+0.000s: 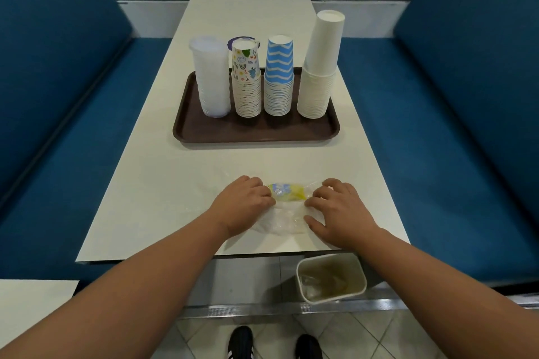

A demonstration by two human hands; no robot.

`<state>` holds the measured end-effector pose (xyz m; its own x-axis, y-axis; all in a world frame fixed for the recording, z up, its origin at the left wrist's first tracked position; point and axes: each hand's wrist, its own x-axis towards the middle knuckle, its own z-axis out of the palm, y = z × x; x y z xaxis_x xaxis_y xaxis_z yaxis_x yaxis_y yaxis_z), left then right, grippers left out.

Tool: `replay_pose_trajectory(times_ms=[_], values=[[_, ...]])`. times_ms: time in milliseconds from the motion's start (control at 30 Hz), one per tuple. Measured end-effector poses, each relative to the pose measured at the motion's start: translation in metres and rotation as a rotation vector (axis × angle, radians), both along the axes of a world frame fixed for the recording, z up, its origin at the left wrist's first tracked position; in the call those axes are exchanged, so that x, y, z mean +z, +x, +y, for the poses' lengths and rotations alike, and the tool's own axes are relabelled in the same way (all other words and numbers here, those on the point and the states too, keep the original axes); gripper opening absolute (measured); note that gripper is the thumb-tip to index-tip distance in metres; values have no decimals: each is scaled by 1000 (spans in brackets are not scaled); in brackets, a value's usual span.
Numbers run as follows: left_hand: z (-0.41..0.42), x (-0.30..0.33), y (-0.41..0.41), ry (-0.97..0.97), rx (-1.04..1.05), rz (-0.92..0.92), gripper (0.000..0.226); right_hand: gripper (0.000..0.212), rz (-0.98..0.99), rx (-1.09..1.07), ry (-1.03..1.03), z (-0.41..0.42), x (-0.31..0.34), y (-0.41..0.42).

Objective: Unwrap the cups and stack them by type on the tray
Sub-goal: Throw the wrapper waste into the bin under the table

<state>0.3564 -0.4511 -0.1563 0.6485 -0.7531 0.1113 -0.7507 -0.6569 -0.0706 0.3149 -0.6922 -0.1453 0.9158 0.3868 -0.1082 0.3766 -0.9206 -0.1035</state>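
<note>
A brown tray in the middle of the table carries upturned cup stacks: clear plastic cups, doodle-print cups, blue zigzag cups and tall plain white cups. A purple-rimmed cup peeks out behind the doodle stack. Near the front edge lies crumpled clear plastic wrap with a yellow and blue printed part between my hands. My left hand grips its left end with curled fingers. My right hand holds its right end, fingers curled over the film.
The cream table stands between two blue bench seats. A white waste bin with plastic scraps inside sits on the floor under the table's front right edge. My black shoes show on the tiled floor.
</note>
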Motion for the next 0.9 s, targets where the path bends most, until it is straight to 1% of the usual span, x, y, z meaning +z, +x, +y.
replay_pose_trajectory(times_ms=[33,100,133,167,200,267,333,400,467,533,600,667,733,800,833,900], values=[[0,-1,-4,-10,5,32,10,51,-6,25,-15,-1,0,-1],[5,-4,-14,19,12,80,40,60,26,70,-10,-4,1,-5],[9,-4,-18,38,1,69,51,64,56,80,14,-8,1,-6],[15,-5,-21,53,-13,49,57,66,82,87,47,-13,2,-8],[20,-7,-22,38,-23,23,57,65,108,96,69,-18,3,-9],[27,-11,-24,-41,-24,23,45,58,112,132,66,-26,3,-9],[28,-15,-25,-108,-26,29,36,43,48,168,90,-31,-2,-7],[29,-15,-27,-141,-22,63,32,28,-8,151,136,-32,-8,-5],[32,-16,-26,-165,-5,95,25,22,-30,130,168,-29,-9,-4],[29,-13,-21,-159,85,153,15,25,-8,68,172,-25,-6,-1],[23,-8,-15,-159,223,253,18,30,21,-11,168,-20,-5,3],[17,-5,-9,-132,355,321,23,31,50,-112,200,-13,-5,9],[13,-4,-5,-92,413,293,24,31,90,-241,266,-9,-7,15],[14,-4,-3,-34,450,255,21,37,121,-330,305,-6,-11,19],[17,-3,-1,11,469,234,24,40,123,-357,318,-5,-13,21],[30,-5,2,96,497,200,41,46,127,-394,354,-2,-14,20]])
